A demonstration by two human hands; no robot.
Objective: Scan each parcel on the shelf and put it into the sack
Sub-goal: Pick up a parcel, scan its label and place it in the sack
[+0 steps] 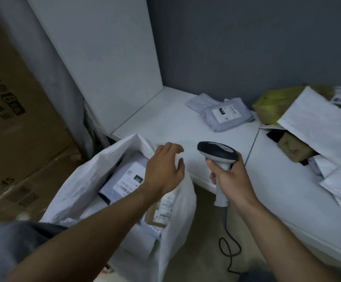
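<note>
A white woven sack point(80, 186) stands open on the floor at the lower left, with several labelled parcels inside, a grey one point(122, 180) on top. My left hand point(164, 169) hovers over the sack's mouth with fingers spread and relaxed, holding nothing. My right hand point(229, 178) grips the handle of a corded barcode scanner point(216, 152), its dark head pointing left over the shelf's front edge. On the white shelf point(165, 123) lie two grey parcels point(228, 116) near the back wall. A pile of white, yellow and brown parcels point(316, 123) fills the right side.
Large cardboard boxes point(12, 119) stack at the left. A white upright panel point(104, 58) bounds the shelf's left side, a grey wall its back. The scanner's black cable point(229, 253) loops down to the floor below my right hand.
</note>
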